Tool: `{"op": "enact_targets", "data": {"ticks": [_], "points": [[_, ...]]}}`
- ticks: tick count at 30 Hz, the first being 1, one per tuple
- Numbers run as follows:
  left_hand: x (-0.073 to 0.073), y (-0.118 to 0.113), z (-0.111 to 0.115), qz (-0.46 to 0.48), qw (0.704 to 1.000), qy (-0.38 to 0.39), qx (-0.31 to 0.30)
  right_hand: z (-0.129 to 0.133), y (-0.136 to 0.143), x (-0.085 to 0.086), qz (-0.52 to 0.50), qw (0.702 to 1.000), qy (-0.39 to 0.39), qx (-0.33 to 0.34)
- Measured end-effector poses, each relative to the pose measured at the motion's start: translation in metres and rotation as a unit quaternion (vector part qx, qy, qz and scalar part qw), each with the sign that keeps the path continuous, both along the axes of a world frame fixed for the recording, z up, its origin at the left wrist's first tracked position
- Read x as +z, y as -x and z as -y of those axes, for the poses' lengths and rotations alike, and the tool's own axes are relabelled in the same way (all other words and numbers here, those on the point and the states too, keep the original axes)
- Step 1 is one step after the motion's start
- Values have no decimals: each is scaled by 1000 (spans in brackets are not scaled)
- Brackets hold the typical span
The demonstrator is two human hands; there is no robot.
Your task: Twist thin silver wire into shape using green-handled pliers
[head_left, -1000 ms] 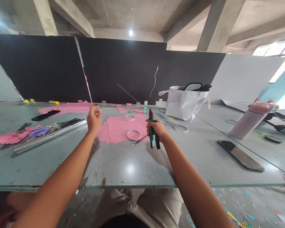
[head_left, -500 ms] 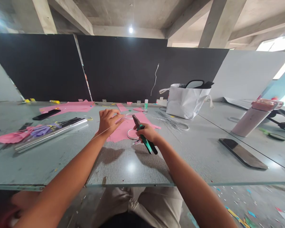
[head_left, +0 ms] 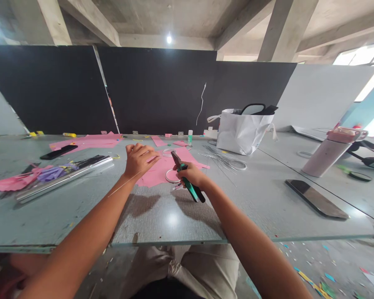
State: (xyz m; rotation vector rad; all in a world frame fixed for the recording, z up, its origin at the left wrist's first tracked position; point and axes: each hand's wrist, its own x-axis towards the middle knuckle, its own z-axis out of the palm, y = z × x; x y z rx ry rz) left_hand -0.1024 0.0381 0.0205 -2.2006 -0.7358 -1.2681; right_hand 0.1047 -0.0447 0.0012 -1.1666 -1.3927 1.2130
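Observation:
My right hand (head_left: 191, 172) is closed around green-handled pliers (head_left: 190, 186), whose dark jaws point up and to the left over pink paper (head_left: 187, 157). My left hand (head_left: 141, 160) is to the left of the jaws, its fingers bent together in a pinch over the paper's left side. A thin pale wire (head_left: 124, 184) runs out from under that hand and crosses my left wrist; the pinched part is hidden. Near the jaws lie a roll of white tape or wire ring (head_left: 172, 176) and a second ring (head_left: 167, 152). A small pinkish tool (head_left: 177, 187) is partly covered by my right hand.
Loose wires (head_left: 220, 155) and a coil (head_left: 237, 165) lie to the right, before a white bag (head_left: 244, 133). Farther right are a phone (head_left: 316, 199) and a tilted-looking bottle (head_left: 327, 153). A foil roll (head_left: 65, 178) lies left; a glue stick (head_left: 190, 138) stands behind.
The wire has slid down and left through my left hand, with its end now over my forearm. My right hand and the pliers stay almost in place; the view has shifted slightly.

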Motion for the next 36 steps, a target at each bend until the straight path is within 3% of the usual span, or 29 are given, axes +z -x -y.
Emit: {"op": "enact_targets", "data": {"ticks": [7, 12, 16, 20, 22, 23, 25, 28, 29, 30, 32, 34, 36], "points": [[-1, -4, -1, 51, 998, 40, -20, -3, 1, -3, 19, 999, -27, -8], [6, -16, 3, 138, 970, 188, -71, -6, 1, -4, 173, 971, -126, -109], [13, -21, 3, 227, 886, 384, -129, -1, 0, 0, 326, 906, -191, -193], [15, -18, -1, 281, 781, 526, -185, 4, -1, 4, 442, 840, -234, -210], [14, -16, -4, 275, 750, 570, -192, 4, -1, 5, 476, 814, -256, -212], [14, -15, -5, 269, 752, 573, -185, 4, 0, 5, 484, 808, -257, -214], [13, -15, -5, 250, 799, 533, -125, 2, 0, 4, 482, 815, -231, -223], [12, -18, 2, 229, 912, 338, 27, -5, -2, 1, 422, 859, -165, -239], [11, -21, 7, 212, 941, 259, 47, -9, -4, -1, 389, 877, -147, -241], [9, -24, 12, 183, 964, 187, 39, -12, -7, -3, 352, 895, -132, -241], [3, -32, 25, 72, 991, 101, -45, -18, -14, -7, 277, 925, -108, -236], [-8, -44, 36, -61, 986, 89, -129, -22, -21, -9, 213, 945, -91, -231], [-23, -56, 40, -150, 962, 144, -180, -22, -24, -10, 159, 958, -80, -225]]}}
